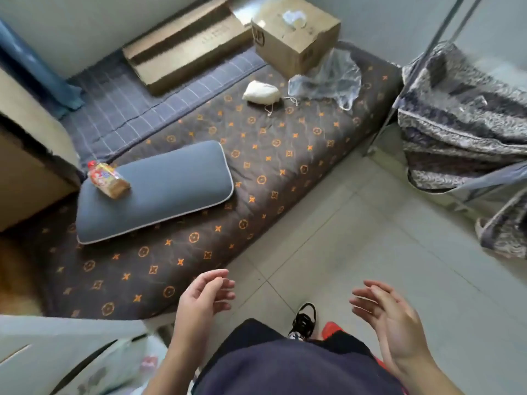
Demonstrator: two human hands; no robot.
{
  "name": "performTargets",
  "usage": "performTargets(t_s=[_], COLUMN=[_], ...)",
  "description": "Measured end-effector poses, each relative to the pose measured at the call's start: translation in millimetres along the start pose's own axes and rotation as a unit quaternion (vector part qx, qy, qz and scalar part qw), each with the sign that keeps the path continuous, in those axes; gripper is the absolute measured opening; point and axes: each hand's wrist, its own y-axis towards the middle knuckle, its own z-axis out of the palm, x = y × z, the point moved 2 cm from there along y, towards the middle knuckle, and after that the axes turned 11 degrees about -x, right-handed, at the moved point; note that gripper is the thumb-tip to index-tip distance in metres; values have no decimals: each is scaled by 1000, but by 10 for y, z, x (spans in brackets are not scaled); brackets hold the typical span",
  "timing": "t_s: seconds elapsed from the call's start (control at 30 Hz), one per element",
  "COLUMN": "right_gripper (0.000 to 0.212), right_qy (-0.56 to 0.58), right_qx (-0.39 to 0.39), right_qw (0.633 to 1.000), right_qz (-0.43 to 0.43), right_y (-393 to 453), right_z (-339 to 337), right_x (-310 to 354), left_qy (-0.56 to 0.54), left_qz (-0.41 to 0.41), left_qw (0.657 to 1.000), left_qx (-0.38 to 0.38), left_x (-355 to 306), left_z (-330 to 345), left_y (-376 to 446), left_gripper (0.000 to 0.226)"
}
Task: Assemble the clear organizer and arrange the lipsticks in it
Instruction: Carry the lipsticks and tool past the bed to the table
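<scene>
Brown quilted mattress (pixel 256 178) with orange motifs fills most of the head view, the only view I have. Both hands empty: left hand (pixel 204 295) over the mattress's near edge, fingers loosely curled, holding nothing; right hand (pixel 390 317) over the tiled floor (pixel 356 223), palm turned inward, fingers relaxed and spread.

No clear organizer and no lipsticks that I can identify anywhere in frame. Candidates for where the parts are: cardboard box (pixel 296 38) at the mattress's far right corner, crumpled clear plastic bag (pixel 328 78) just beside it, small white drawstring pouch (pixel 261 92) near both. Contents not visible, can't confirm.

Other items: grey pillow (pixel 159 189) near the mattress's left edge, a bottle (pixel 107 179) lying on its left end; long flat carton (pixel 185 44) along the far edge against the wall; patterned fabric (pixel 462 118) draped on a rack to the right.

Step in hand, my read: pre-start, assembly not begun, nothing picked up.

Next move probably calls for getting to the far right corner, since box and pouch are well apart from my hands, then checking them for organizer panels and lipsticks. Flat bare stretch mid-mattress looks usable for assembly, though soft.
</scene>
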Motion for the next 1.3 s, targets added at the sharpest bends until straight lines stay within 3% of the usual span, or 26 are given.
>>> performTargets(t_s=[0.37, 0.8, 1.03, 1.3], right_gripper=[17, 10, 9, 10], right_qy=[43, 128, 148, 110], right_qx=[-119, -307, -333, -278], right_qw=[992, 940, 927, 951], right_qz=[-23, -74, -88, -81], right_y=[820, 1335, 2273, 3439], right_z=[431, 537, 182, -418], right_x=[513, 1199, 1805, 2847], left_qy=[72, 180, 196, 203], left_qz=[23, 49, 79, 106], left_qw=[988, 919, 909, 911], left_qx=[136, 346, 358, 342], left_x=[-934, -1753, -1881, -2095], left_z=[1402, 3505, 4764, 6183], left_y=[1251, 2028, 2087, 1895], left_gripper=[21, 21, 24, 23])
